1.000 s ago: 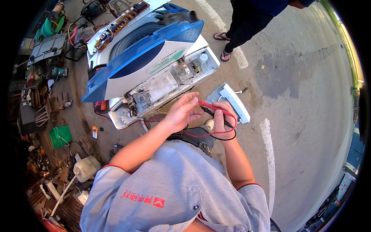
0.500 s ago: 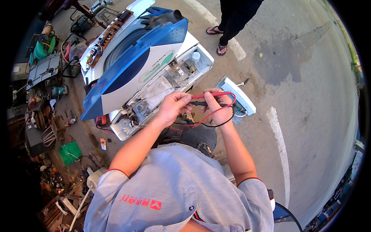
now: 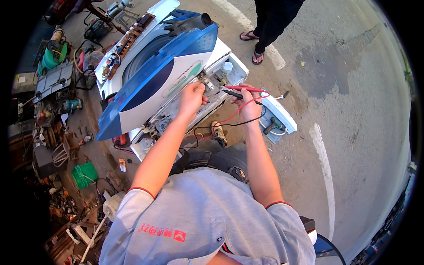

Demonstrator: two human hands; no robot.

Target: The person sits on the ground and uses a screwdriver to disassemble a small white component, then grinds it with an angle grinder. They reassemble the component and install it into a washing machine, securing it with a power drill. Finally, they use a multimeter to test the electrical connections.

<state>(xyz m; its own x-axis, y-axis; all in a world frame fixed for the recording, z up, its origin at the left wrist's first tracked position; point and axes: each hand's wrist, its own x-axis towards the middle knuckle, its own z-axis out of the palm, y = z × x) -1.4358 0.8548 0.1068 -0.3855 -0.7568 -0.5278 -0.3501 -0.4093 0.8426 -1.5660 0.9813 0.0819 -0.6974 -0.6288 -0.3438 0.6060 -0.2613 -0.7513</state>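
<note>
A top-loading washing machine (image 3: 227, 78) stands before me with its blue lid (image 3: 145, 84) raised and the recess along its near edge uncovered, baring parts and wiring. My left hand (image 3: 193, 99) reaches over that recess, its fingers pinched together; whatever they hold, if anything, is hidden. My right hand (image 3: 248, 106) is closed round a pair of multimeter probes, the red probe (image 3: 240, 88) above the black probe (image 3: 234, 94). Both tips point left toward the recess. Red and black leads (image 3: 207, 128) loop from the probes down across my legs.
A removed white panel (image 3: 282, 115) lies on the ground to the right, a drill-like tool (image 3: 274, 126) on it. Another person's sandaled feet (image 3: 257, 57) are beyond. Circuit boards (image 3: 126, 44) rest on the machine's far left edge. Tools and a green bag (image 3: 85, 175) crowd the left.
My left hand has moved away from the probes, up and forward over the recess. My right hand has shifted slightly up and left, now keeping both probes by itself.
</note>
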